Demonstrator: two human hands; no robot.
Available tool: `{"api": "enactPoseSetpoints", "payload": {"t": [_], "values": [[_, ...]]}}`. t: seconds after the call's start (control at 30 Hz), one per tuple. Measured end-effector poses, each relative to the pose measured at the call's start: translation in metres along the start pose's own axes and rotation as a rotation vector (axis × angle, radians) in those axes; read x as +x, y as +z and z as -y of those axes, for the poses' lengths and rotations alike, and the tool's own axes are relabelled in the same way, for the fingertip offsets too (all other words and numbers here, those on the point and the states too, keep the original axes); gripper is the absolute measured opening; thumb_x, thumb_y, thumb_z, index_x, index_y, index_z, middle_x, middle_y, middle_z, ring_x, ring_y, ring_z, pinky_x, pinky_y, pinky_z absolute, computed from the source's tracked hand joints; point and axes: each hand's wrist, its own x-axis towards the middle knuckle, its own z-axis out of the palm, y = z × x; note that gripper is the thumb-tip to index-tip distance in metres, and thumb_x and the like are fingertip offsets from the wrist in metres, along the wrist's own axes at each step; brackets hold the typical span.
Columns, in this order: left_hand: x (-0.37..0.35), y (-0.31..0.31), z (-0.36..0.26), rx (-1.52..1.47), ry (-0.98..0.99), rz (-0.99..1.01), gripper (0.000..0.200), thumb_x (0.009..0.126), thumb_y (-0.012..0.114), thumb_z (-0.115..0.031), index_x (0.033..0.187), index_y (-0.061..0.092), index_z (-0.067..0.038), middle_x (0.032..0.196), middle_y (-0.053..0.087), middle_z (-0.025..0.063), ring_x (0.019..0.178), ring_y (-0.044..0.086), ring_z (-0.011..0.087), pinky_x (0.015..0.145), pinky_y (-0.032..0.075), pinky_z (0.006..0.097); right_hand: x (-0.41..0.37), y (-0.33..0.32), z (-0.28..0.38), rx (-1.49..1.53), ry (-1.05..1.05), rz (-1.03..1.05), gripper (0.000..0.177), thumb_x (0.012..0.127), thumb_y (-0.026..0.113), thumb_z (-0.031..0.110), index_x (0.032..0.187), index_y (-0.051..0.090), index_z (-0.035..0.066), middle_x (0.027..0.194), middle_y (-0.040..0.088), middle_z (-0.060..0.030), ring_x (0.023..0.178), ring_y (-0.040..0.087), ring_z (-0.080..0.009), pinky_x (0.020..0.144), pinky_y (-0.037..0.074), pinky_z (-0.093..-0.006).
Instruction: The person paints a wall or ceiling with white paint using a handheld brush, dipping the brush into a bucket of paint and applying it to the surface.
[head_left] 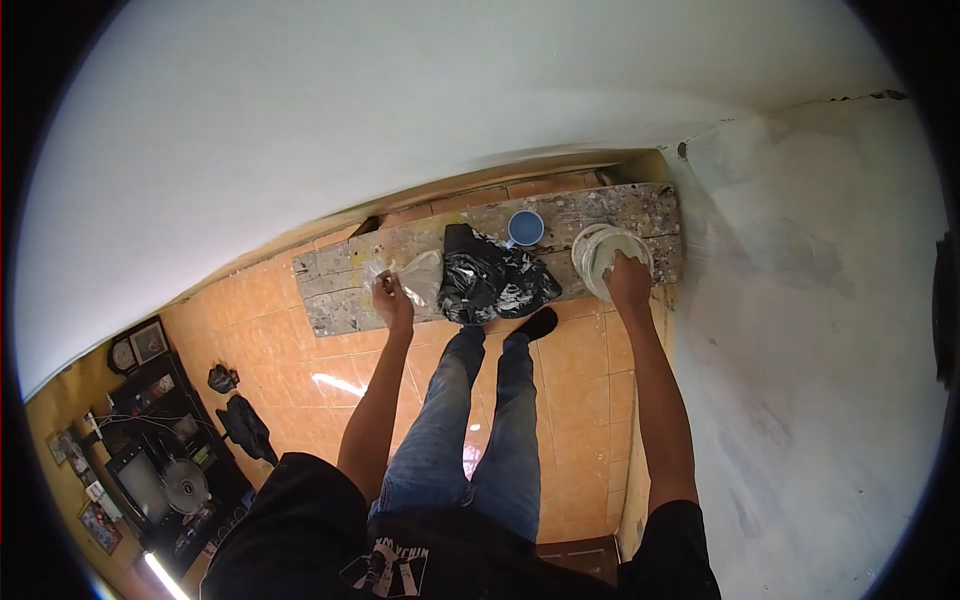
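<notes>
On the left part of a plank bench (580, 211), my left hand (392, 300) is closed with its fingertips pinching a clear plastic bag (426, 275) that holds something pale. My right hand (627, 281) reaches over a white plastic tub (590, 262) at the bench's right end. Its fingers are bent together above the tub's pale contents; what they grip is hidden. Between my hands lies a crumpled black plastic bag (470, 270) smeared with white. Just behind it stands a blue mug (526, 228) with its handle toward the bag.
White wall (380, 120) rises behind the bench, and a patchy grey wall (780, 330) stands close on the right. Orange floor tiles (270, 330) surround the bench. At lower left are a dark cabinet (165, 400), a fan (185, 486) and a dark object on the floor (247, 428).
</notes>
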Motion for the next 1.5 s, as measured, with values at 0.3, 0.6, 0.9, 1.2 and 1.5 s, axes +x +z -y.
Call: {"api": "enactPoseSetpoints", "payload": {"t": [0.3, 0.6, 0.9, 1.2, 1.5], "values": [[-0.009, -0.027, -0.034, 0.064, -0.007, -0.095, 0.016, 0.09, 0.063, -0.015, 0.092, 0.062, 0.001, 0.066, 0.049, 0.0062, 0.061, 0.045, 0.0181, 0.059, 0.04, 0.0342, 0.0, 0.007, -0.004, 0.033, -0.019, -0.007, 0.029, 0.072, 0.074, 0.019, 0.095, 0.062, 0.005, 0.085, 0.065, -0.0174, 0.081, 0.067, -0.0347, 0.071, 0.054, -0.043], [-0.057, 0.02, -0.064, -0.084, -0.101, -0.113, 0.015, 0.093, 0.061, -0.014, 0.09, 0.062, 0.001, 0.064, 0.042, 0.0007, 0.06, 0.04, 0.0142, 0.055, 0.035, 0.0336, 0.003, 0.009, 0.001, 0.006, -0.02, 0.019, 0.027, 0.073, 0.073, 0.019, 0.094, 0.062, 0.005, 0.084, 0.065, -0.0174, 0.08, 0.067, -0.0354, 0.07, 0.055, -0.0436], [0.007, -0.017, -0.062, -0.726, -0.792, -0.208, 0.011, 0.094, 0.059, -0.02, 0.095, 0.06, -0.009, 0.073, 0.05, -0.0006, 0.065, 0.043, 0.008, 0.053, 0.038, 0.0237, -0.001, 0.011, -0.003, 0.059, -0.031, -0.027, 0.024, 0.073, 0.072, 0.018, 0.091, 0.062, 0.005, 0.082, 0.065, -0.0172, 0.08, 0.067, -0.0351, 0.069, 0.055, -0.0437], [-0.013, 0.003, -0.05, -1.404, -1.313, -0.122, 0.029, 0.096, 0.056, -0.036, 0.078, 0.05, -0.013, 0.057, 0.042, -0.001, 0.05, 0.042, 0.0119, 0.048, 0.044, 0.025, 0.004, 0.005, 0.01, 0.006, 0.038, 0.07, 0.033, 0.074, 0.074, 0.019, 0.102, 0.064, 0.005, 0.089, 0.067, -0.0187, 0.084, 0.066, -0.0349, 0.075, 0.054, -0.044], [-0.04, 0.05, -0.027, -2.105, -1.505, 0.071, 0.042, 0.091, 0.061, -0.037, 0.064, 0.045, -0.009, 0.054, 0.038, 0.002, 0.053, 0.043, 0.0156, 0.052, 0.043, 0.0296, 0.0, 0.006, 0.011, 0.02, 0.03, 0.068, 0.032, 0.074, 0.075, 0.019, 0.101, 0.065, 0.005, 0.09, 0.068, -0.0171, 0.086, 0.066, -0.0341, 0.075, 0.054, -0.0429]]}}
